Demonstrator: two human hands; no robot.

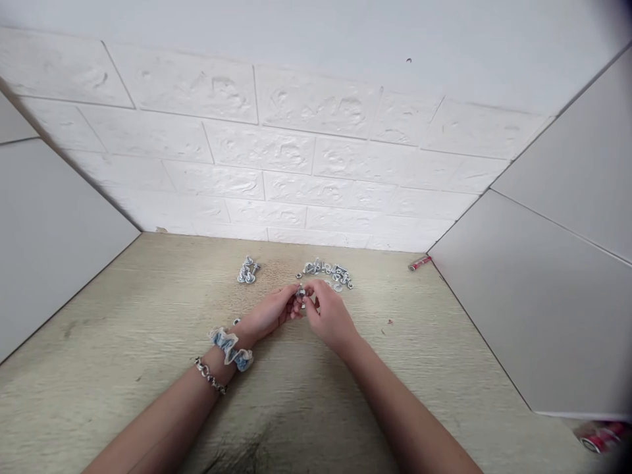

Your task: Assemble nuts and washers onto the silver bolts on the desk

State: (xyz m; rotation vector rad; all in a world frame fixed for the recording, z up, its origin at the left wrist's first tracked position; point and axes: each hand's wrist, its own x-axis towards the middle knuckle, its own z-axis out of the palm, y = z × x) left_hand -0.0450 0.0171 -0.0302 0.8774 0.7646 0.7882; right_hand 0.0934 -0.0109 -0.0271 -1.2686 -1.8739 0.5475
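Note:
My left hand [275, 311] pinches a small silver bolt [301, 291] that seems to carry a washer. From the other side, the fingertips of my right hand [327, 313] close on the same piece. Fingers partly cover it, so its details are hard to make out. Just beyond my right hand lies a loose pile of bolts, nuts and washers [326, 267]. To the left of that pile sits a small cluster of bolts fitted with washers [247, 271]. A single nut [299, 275] rests near my fingertips.
The wooden tabletop [148, 329] ends at a white brick-patterned wall [291, 158]. Pale panels [533, 289] rise at both sides. A red battery-like cylinder [419, 263] lies at the right back corner, and another red cylinder [600, 438] at the lower right.

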